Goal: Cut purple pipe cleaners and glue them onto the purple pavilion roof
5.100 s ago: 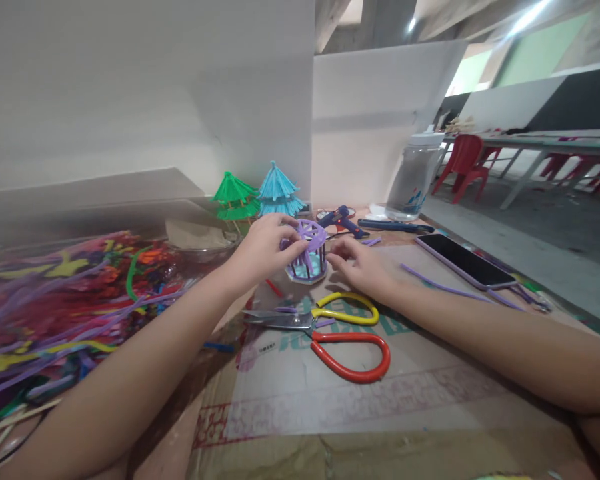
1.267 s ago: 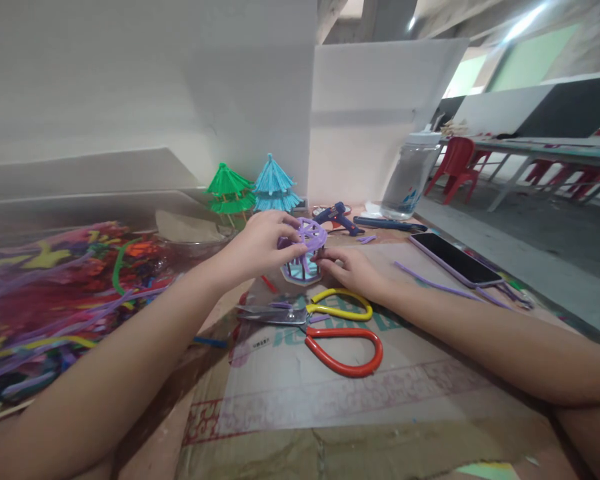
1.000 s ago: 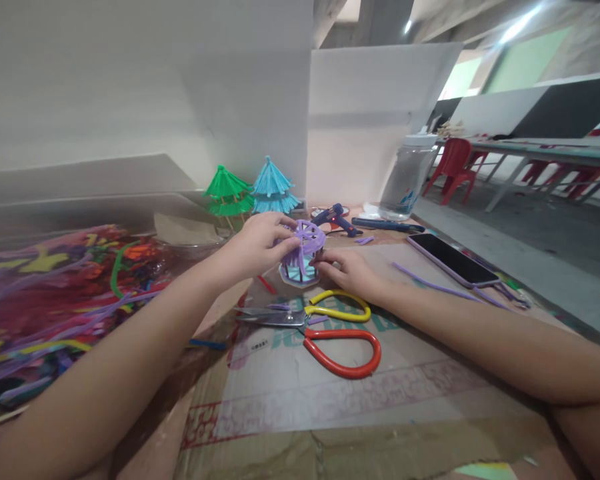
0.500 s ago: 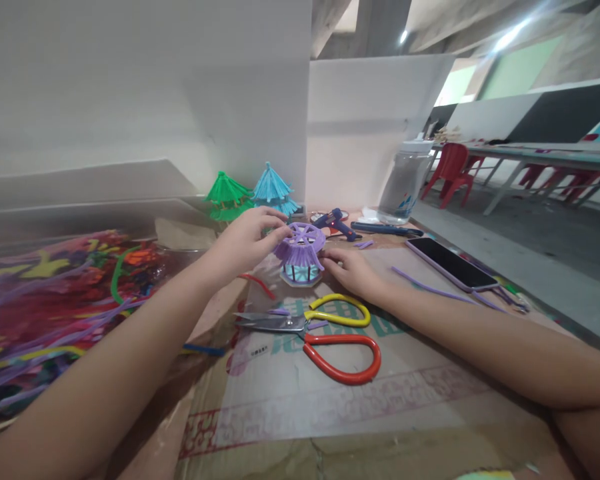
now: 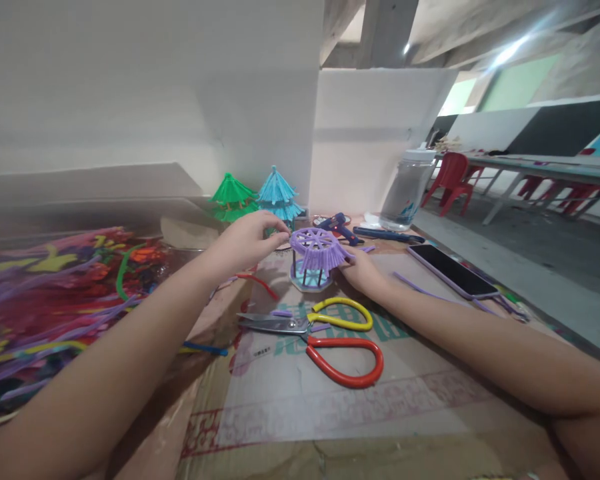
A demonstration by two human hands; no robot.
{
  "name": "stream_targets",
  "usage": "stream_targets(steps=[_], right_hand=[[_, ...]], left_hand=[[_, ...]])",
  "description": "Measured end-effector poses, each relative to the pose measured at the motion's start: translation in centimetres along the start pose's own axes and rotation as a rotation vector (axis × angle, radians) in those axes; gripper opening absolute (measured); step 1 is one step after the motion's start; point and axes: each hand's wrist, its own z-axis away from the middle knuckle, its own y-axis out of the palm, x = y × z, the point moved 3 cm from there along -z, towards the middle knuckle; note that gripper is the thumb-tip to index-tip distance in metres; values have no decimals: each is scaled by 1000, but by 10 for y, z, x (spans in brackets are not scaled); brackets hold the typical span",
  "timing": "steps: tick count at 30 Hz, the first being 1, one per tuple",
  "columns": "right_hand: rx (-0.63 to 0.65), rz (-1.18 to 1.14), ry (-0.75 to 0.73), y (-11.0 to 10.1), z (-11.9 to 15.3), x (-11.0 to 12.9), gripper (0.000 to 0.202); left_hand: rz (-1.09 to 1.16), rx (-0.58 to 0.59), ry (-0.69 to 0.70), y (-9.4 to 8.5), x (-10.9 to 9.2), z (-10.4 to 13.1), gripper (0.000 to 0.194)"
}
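A small purple pavilion model (image 5: 314,257) of fuzzy pipe cleaners stands between my hands, with a spoked ring on top, dark posts and a light-blue base. Fringe covers the front and right of its roof; posts show bare at the left. My left hand (image 5: 257,237) has its thumb and fingers closed together at the left edge of the roof ring. My right hand (image 5: 363,272) grips the right side, its fingertips partly hidden behind the fringe. Scissors (image 5: 313,337) with one yellow and one red handle lie open on the cardboard in front of it.
Green (image 5: 233,199) and blue (image 5: 276,193) pavilion models stand behind. A glue gun (image 5: 341,228), utility knife (image 5: 387,235), water bottle (image 5: 407,190) and phone (image 5: 453,270) lie or stand right. A pile of colourful pipe cleaners (image 5: 70,287) fills the left.
The purple pavilion has been turned, so its fringe has swung to the right and bare posts show on the left. Both hands remain beside it; the view has shifted slightly.
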Motion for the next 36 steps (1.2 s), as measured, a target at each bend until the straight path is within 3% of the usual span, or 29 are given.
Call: stream_targets(steps=[10, 16, 23, 36], right_hand=[[179, 27, -55, 1, 8, 24, 21], [187, 66, -85, 1, 14, 34, 22], [218, 55, -60, 1, 16, 39, 24], [246, 49, -26, 2, 17, 43, 24]], left_hand=[[33, -7, 165, 9, -23, 4, 28], [3, 31, 191, 11, -31, 7, 26], [-77, 84, 231, 14, -27, 5, 33], [-111, 91, 265, 17, -24, 2, 25]])
